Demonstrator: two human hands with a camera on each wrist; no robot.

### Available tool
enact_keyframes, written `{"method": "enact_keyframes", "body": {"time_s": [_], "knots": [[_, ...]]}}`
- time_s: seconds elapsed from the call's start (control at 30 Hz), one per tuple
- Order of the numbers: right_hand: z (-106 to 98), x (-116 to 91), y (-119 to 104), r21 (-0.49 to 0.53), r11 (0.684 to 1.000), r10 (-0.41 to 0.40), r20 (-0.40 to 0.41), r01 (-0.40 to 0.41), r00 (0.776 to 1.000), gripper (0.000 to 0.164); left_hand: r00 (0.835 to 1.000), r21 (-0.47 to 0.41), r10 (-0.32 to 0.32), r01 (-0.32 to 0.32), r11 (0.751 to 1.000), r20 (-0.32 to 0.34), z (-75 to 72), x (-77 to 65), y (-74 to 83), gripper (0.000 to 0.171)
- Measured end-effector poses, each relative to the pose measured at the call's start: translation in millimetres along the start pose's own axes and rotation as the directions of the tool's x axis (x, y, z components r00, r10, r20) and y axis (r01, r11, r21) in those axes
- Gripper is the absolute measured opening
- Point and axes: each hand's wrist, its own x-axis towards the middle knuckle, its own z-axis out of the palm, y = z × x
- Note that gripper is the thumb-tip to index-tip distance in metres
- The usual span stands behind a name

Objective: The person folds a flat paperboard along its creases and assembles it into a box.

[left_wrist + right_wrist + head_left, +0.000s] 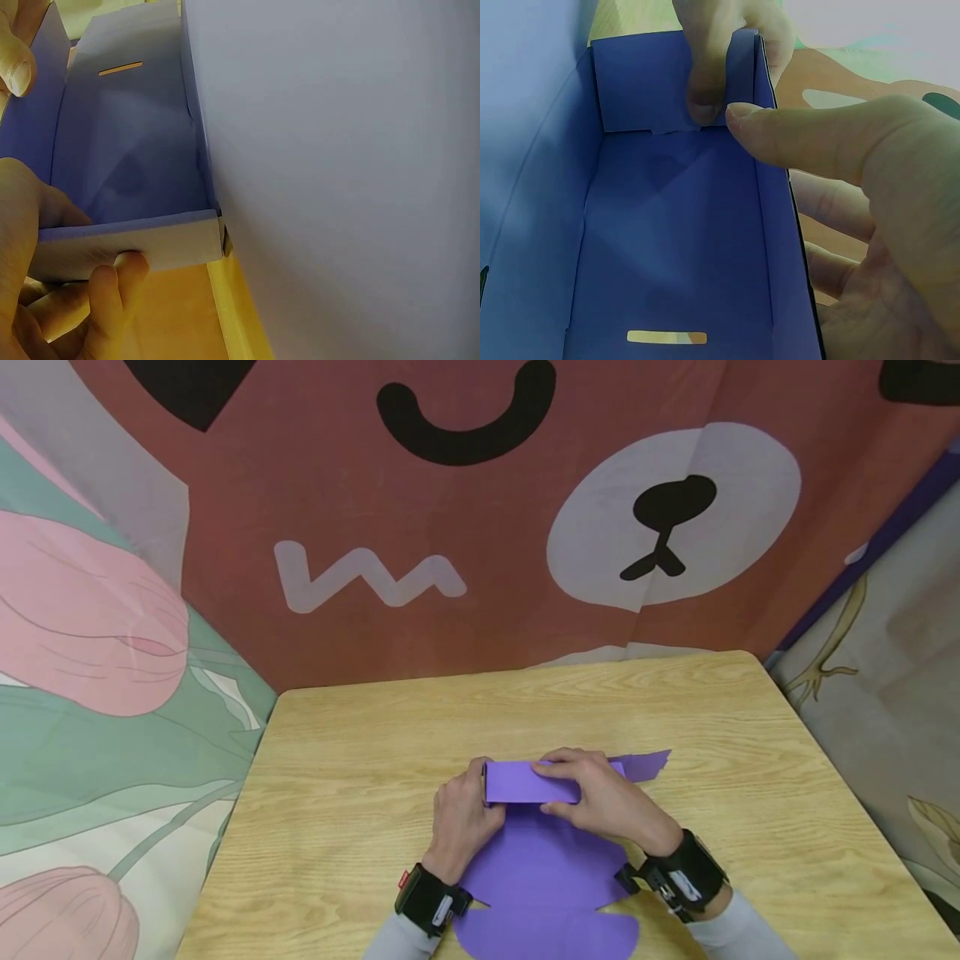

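A purple cardboard box, partly folded, stands tilted on its side over the table, with a broad lid panel spreading toward the person. My left hand pinches the end wall, thumb inside and fingers outside. Along the long side wall, my right hand grips with the thumb on the inner side and fingers behind. The right wrist view shows the box floor with a narrow slot through it. At the right end, an unfolded flap sticks out.
A wood-grain table lies under the work. Behind it hangs a printed brown cloth, with a floral cloth on the left and another printed cloth on the right. Both wrists wear black straps.
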Motion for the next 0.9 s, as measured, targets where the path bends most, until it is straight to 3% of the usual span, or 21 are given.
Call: {"method": "enact_keyframes", "body": {"time_s": [0.3,0.53,0.7,0.9], "knots": [[0.1,-0.6,-2.0,0.000,1.000,-0.005,0.006,0.005,1.000,0.054,1.000,-0.004,-0.001,0.001,1.000,0.006,-0.8,-1.7,1.1,0.044],[-5.0,3.6,-0.9,0.001,1.000,-0.031,-0.010,0.031,0.999,0.053,1.000,0.061,-0.023,0.023,0.998,0.001,1.3,5.8,2.1,0.045],[-4.9,4.0,-0.9,0.001,1.000,-0.030,-0.013,0.030,0.999,0.052,0.998,-0.004,-0.060,0.060,0.998,0.030,1.7,8.7,4.2,0.045],[-4.0,6.1,0.6,0.004,0.999,-0.051,-0.007,0.051,0.999,0.053,0.997,-0.079,-0.059,0.064,0.995,0.058,2.2,9.7,3.4,0.043]]}}
